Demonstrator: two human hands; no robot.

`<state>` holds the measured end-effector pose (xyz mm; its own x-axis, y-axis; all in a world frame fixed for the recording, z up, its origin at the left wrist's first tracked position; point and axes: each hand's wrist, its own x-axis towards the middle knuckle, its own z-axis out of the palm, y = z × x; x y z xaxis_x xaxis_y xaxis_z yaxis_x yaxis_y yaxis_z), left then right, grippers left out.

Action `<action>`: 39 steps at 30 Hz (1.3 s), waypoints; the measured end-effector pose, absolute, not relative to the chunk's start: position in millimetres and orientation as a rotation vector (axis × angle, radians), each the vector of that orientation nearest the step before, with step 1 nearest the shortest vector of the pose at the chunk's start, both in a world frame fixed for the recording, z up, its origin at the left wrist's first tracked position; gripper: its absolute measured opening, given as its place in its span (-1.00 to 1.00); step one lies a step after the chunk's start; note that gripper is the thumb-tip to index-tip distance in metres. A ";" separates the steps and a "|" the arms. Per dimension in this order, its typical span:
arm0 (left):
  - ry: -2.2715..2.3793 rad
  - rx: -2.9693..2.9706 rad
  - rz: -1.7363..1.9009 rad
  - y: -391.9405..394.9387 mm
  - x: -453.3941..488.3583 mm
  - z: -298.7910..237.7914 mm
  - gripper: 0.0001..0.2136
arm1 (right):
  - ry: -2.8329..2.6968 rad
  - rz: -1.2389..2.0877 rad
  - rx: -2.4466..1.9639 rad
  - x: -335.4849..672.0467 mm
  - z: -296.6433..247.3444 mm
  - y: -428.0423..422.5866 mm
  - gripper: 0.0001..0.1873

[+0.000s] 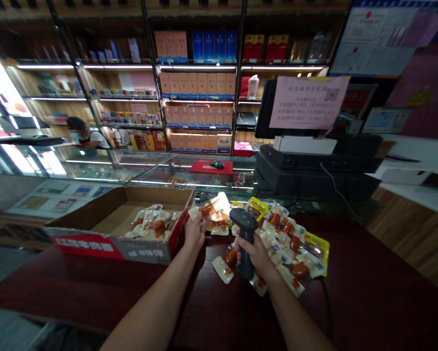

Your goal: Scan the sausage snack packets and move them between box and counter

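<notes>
Dark grey plastic barcode scanner (245, 239) clenched in the right hand (257, 256), fingers wrapped round the grip, scanner head angled up toward the left hand (196, 231). Left hand is pinching one vacuum-sealed sausage packet (204, 210) at its edge; part of the packet is hidden behind the fingers, label unreadable. Just beyond and right of the right hand, a loose pile of sealed sausage packets (292, 248) lies on a dark red counter top (354, 297), glossy plastic wrappers overlapping, some with yellow labels, print too small to read. Left of the left hand, an open cardboard box (112, 246) with a red printed front holds more packets (151, 223), lower ones hidden by its near wall. Black cable (327, 307) runs down past the right hand, cut off by the frame edge. Well ahead sits a glass display counter (189, 180), with a person (82, 134) far off to the left of both hands.
</notes>
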<state>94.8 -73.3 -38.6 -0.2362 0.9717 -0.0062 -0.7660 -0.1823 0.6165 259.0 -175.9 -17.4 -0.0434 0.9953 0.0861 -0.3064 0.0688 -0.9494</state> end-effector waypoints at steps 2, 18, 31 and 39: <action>0.612 0.482 1.724 -73.6 94.7 -39.3 -0.79 | -1.054 1.322 -0.889 258.7 -17.3 -175.9 -0.62; 0.615 0.402 1.842 -107.6 70.9 54.3 -0.84 | -1.052 1.353 -0.865 235.1 7.6 -178.3 -0.67; 1.089 0.336 1.980 -106.0 -18.8 57.2 -0.83 | -1.256 1.455 -0.816 164.3 26.6 -170.8 -0.70; 1.311 0.524 2.187 -100.4 -30.6 32.6 -0.58 | -1.280 1.442 -0.813 156.7 25.4 -175.5 -0.70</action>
<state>-30.6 -100.4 32.6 -0.7832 0.6193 0.0556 -0.2427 -0.3867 0.8897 156.7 -175.5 25.4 -0.2726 0.9534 0.1294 -0.2412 0.0624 -0.9685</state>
